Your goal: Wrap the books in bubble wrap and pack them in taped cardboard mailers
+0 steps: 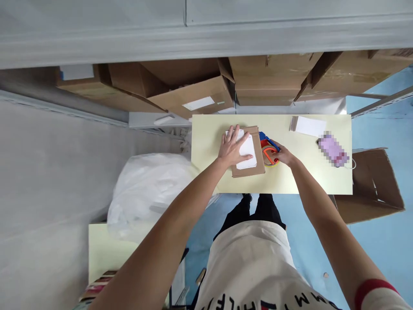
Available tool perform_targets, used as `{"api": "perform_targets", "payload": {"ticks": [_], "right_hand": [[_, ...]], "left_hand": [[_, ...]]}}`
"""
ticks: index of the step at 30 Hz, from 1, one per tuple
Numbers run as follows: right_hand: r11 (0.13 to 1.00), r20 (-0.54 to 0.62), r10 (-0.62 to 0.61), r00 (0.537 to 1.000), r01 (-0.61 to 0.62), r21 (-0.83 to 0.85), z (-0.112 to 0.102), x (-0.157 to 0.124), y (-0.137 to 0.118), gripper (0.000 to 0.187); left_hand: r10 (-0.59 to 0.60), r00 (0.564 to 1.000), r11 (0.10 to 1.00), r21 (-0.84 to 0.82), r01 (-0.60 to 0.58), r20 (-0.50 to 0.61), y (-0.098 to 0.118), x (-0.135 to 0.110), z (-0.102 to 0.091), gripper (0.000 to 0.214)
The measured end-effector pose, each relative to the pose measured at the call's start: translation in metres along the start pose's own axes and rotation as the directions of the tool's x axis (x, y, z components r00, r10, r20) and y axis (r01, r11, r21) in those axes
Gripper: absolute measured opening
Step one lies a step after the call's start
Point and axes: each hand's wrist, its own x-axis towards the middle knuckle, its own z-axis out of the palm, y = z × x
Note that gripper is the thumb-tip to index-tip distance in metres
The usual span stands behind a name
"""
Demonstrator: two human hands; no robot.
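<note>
Box (258, 150): long axis fore-aft, far end leftward.

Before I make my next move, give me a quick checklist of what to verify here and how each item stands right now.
1. Box fully on the table, not over an edge: ok.
2. Left hand steadying the box, fingers spread across its white label: ok.
3. Right hand gripping the orange-and-blue tape dispenser beside the box: ok.
4. White packet and purple item lying apart from the box, off to the right: ok.
5. Label fully uncovered for reading: not ok, the left hand covers part.
6. Tape's free end ready: cannot tell, too small.
</note>
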Motion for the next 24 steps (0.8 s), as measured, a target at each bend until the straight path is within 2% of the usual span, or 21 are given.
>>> {"api": "perform_targets", "payload": {"ticks": [6,10,14,17,19,21,24], "right_hand": [[0.997,-0.053,0.077,0.996,-0.076,0.031,0.004,-0.031,0.016,0.099],[0.989,-0.079,0.142,0.987,-0.145,-0.037,0.01,-0.081,0.033,0.099],[0.979,-0.099,0.167,0.981,-0.177,-0.099,0.038,-0.142,0.065,0.098],[0.984,-0.167,0.124,0.978,-0.143,-0.109,0.069,-0.167,0.086,0.096],[0.991,-0.216,0.101,0.971,-0.117,-0.062,0.088,-0.167,0.092,0.096],[0.996,-0.262,0.089,0.961,-0.086,0.023,0.099,-0.154,0.089,0.097],[0.994,-0.298,0.06,0.953,-0.028,0.11,0.087,-0.115,0.069,0.095]], "left_hand": [[-0.055,0.998,0.998,-0.012,0.055,0.006,0.0,0.001,0.005,0.102],[-0.065,0.997,0.998,-0.009,0.065,0.033,0.004,0.0,0.001,0.102],[-0.086,0.995,0.996,-0.016,0.086,0.045,0.007,0.0,0.0,0.105],[-0.089,0.995,0.996,-0.016,0.09,0.045,0.007,0.001,0.002,0.103],[-0.103,0.994,0.994,-0.022,0.104,0.027,0.007,0.002,0.005,0.104],[-0.163,0.987,0.986,-0.039,0.162,-0.011,0.009,0.003,0.008,0.104],[-0.361,0.932,0.932,-0.056,0.358,-0.042,0.015,-0.004,0.011,0.103]]}}
